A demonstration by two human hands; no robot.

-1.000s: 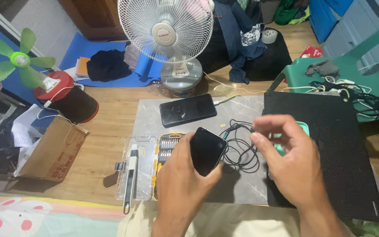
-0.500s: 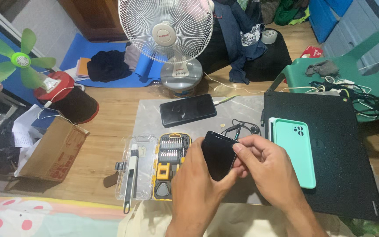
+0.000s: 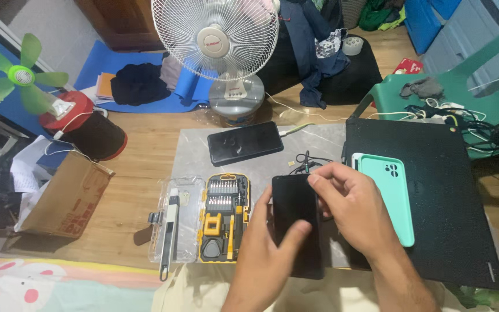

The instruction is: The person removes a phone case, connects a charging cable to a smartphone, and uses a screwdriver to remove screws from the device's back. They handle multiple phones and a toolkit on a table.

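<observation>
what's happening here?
A person sits at a grey mat on a wooden floor and holds a black phone in the left hand; the right hand pinches its upper edge. A mint-green case lies to the right, an open screwdriver kit to the left, and a second phone beyond.

black phone's [image 3: 297, 222] right edge hidden by right hand [image 3: 356, 211], screwdriver bits [image 3: 223, 193] too small to tell, green chair [image 3: 463, 95] cut off

Black phone [image 3: 295, 222], mint-green case [image 3: 389, 193], yellow-and-black bit set [image 3: 224, 216], white fan [image 3: 218, 34].
</observation>
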